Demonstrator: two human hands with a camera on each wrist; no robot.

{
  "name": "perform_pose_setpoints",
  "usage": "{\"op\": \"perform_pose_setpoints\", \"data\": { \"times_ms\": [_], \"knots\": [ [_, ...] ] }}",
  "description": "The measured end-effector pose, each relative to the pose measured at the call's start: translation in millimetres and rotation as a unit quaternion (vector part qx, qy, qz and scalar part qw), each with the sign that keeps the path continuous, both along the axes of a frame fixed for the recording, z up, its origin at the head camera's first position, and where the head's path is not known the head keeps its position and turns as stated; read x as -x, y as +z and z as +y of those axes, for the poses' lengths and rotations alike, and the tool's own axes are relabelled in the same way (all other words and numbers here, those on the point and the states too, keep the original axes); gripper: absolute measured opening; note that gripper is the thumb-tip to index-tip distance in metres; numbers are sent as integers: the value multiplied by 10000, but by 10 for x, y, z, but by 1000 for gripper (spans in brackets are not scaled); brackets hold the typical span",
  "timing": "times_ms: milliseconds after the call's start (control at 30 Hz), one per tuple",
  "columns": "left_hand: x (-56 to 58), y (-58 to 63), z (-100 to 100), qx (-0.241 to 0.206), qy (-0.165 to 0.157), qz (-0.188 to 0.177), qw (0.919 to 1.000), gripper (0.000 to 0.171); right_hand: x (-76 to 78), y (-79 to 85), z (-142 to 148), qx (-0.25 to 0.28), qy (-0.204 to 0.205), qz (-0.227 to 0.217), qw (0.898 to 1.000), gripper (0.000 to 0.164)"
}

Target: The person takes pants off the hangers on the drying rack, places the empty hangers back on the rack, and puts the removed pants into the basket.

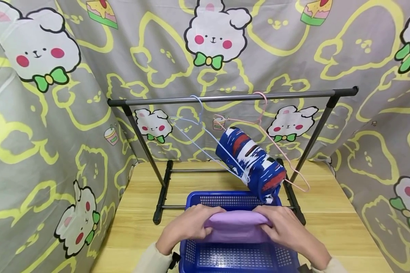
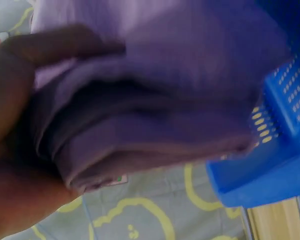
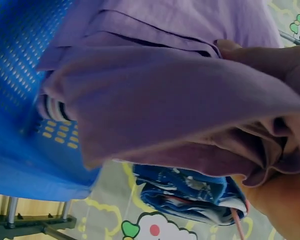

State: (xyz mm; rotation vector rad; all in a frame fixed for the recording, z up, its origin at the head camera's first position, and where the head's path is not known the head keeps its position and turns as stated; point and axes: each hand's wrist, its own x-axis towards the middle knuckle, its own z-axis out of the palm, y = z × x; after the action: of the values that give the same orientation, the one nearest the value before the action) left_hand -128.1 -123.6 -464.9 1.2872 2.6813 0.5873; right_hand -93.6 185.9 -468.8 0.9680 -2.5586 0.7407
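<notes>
Cloth (image 1: 237,229), purple and folded, up over the blue basket (image 1: 237,258), well in from the far edge of the counter (image 1: 133,223)! My left hand (image 1: 199,222) grips one end, my right hand (image 1: 283,227) the other. This step, I'd say: handling the folds aloft. Next move, I judge, calls for matched, level grips, clear of that blue patterned garment (image 1: 251,157) on the pink hanger (image 1: 266,104).

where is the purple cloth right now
In the head view, the purple cloth is low and slightly right of centre, held between the left hand and right hand over the blue basket.
</notes>
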Motion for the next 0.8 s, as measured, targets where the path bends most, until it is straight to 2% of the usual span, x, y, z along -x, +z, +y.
{"op": "perform_pose_setpoints", "data": {
  "times_ms": [133, 333, 433, 500, 600, 700, 800],
  "knots": [
    [13, -76, 65, -36, 325, 430, 9985, 64, 41, -97, -10, -163, -221, 370, 9989, 50],
    [-4, -247, 151, 179, 783, 1142, 9902, 68, 163, -246, -137, -452, -253, 873, 9948, 58],
    [-23, -349, 203, 348, 898, 1289, 9870, 68, 205, -361, -199, -647, -264, 974, 9928, 58],
    [-35, -418, 241, 557, 973, 1162, 9869, 67, 228, -450, -218, -759, -218, 1031, 9915, 55],
    [-59, -486, 289, 927, 1159, 769, 9859, 69, 256, -547, -237, -864, -165, 1144, 9895, 53],
    [-86, -497, 336, 1286, 1366, 472, 9811, 70, 278, -614, -250, -936, -165, 1197, 9882, 53],
    [-123, -479, 385, 1694, 1375, 260, 9756, 75, 248, -678, -247, -1055, -126, 1033, 9890, 54]
  ]
}}
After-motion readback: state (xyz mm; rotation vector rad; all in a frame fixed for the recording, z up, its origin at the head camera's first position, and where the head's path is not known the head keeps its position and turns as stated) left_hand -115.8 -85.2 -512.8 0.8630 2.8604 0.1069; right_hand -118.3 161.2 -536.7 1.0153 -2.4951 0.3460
